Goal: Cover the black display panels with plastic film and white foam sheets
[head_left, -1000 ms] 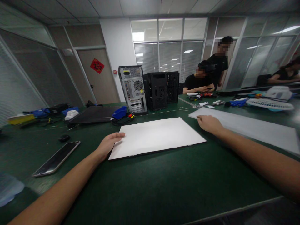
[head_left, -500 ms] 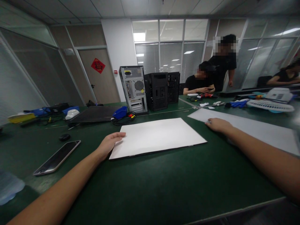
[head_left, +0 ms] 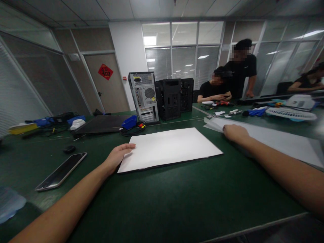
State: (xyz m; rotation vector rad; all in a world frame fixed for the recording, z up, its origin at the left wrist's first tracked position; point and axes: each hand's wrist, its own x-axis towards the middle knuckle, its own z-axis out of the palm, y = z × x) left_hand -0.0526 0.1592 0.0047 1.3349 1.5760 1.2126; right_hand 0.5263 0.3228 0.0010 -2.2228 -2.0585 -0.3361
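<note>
Three computer cases (head_left: 172, 99), three people (head_left: 241, 72), one phone (head_left: 62, 171), one opaque white panel (head_left: 170, 148).

Under a grey ceiling (head_left: 146, 8), a white column (head_left: 126, 50) separates a closed door (head_left: 109, 92) from windows (head_left: 184, 33) with blinds (head_left: 158, 64).

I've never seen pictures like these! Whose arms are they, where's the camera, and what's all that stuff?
There's no robot here: these are a person's two bare hands. The camera sits on that person's head, looking forward and down, so you see almost what they see.

The left hand has its fingers on the left edge of a flat, white, four-sided panel. The right hand pinches the edge of a thin, whitish, see-through-looking sheet.

Everything lies on a big dark green table. A flat, dark-screened phone lies to the left. Behind the panel stands a tall, silver-grey metal computer case, with black cases beside it.
</note>
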